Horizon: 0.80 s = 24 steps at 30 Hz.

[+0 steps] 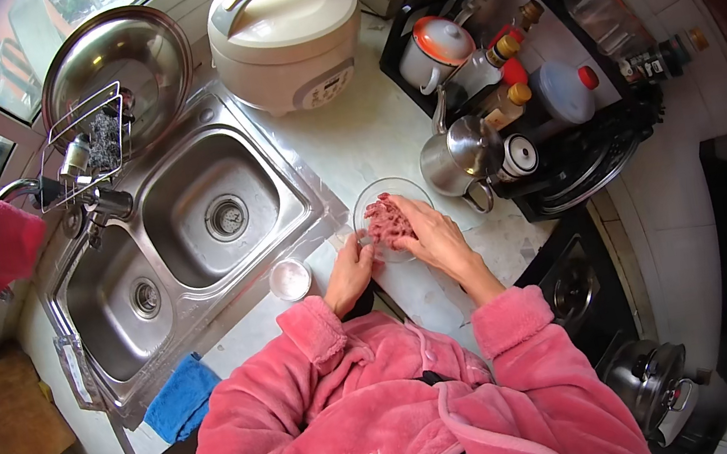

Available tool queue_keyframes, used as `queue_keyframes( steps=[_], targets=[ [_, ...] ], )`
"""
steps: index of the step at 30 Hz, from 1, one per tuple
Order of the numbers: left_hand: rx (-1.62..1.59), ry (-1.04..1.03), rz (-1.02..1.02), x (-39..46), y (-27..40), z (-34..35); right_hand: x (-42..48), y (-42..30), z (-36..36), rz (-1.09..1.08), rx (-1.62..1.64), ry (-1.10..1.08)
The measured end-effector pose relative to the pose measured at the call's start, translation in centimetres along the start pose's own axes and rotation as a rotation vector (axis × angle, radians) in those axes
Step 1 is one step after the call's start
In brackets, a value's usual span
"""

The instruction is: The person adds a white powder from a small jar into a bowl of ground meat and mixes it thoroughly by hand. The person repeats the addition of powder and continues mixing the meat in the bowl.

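A clear glass bowl [393,186] stands on the pale countertop, and raw minced meat [385,220] lies in it. My left hand [351,271] grips the bowl's near left rim between thumb and fingers. My right hand [435,233] reaches over the bowl's right side, with its fingers curled into the meat; the fingertips are partly hidden. Left of the bowl, near the sink's edge, sits a small round tub of white powder [290,279].
A double steel sink [215,201] lies left, with a blue cloth [182,399] at its near edge. A rice cooker [285,38] stands behind. To the right are a steel pot with a spout [456,157], a black rack of bottles [388,53] and a stove [572,286].
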<state>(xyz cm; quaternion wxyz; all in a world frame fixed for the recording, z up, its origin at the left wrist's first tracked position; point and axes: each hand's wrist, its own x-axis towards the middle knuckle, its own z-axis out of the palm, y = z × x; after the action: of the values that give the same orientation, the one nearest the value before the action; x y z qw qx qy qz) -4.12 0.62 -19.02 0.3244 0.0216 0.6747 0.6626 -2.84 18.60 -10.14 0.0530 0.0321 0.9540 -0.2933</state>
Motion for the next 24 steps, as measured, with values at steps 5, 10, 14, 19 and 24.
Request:
queue_keyframes(
  steps=[5, 10, 14, 19, 24],
  targets=[
    [0.008, 0.003, -0.003, -0.1, 0.6, 0.2, 1.1, 2.7, 3.5, -0.085, 0.023, 0.129],
    [-0.067, -0.027, -0.036, -0.3, 0.9, -0.1, 2.0, 3.3, 4.0, 0.057, 0.027, 0.039],
    [-0.082, -0.027, -0.029, -0.1, 0.1, -0.1, 0.4, 1.9, 2.2, 0.05, 0.096, 0.025],
    [-0.073, -0.022, -0.001, 0.0, 0.2, 0.2, 0.6, -0.5, 1.8, -0.066, 0.03, 0.076],
    [-0.058, -0.04, -0.027, 0.0, 0.7, -0.1, 2.2, 1.8, 4.1, 0.027, -0.085, 0.028]
  ],
)
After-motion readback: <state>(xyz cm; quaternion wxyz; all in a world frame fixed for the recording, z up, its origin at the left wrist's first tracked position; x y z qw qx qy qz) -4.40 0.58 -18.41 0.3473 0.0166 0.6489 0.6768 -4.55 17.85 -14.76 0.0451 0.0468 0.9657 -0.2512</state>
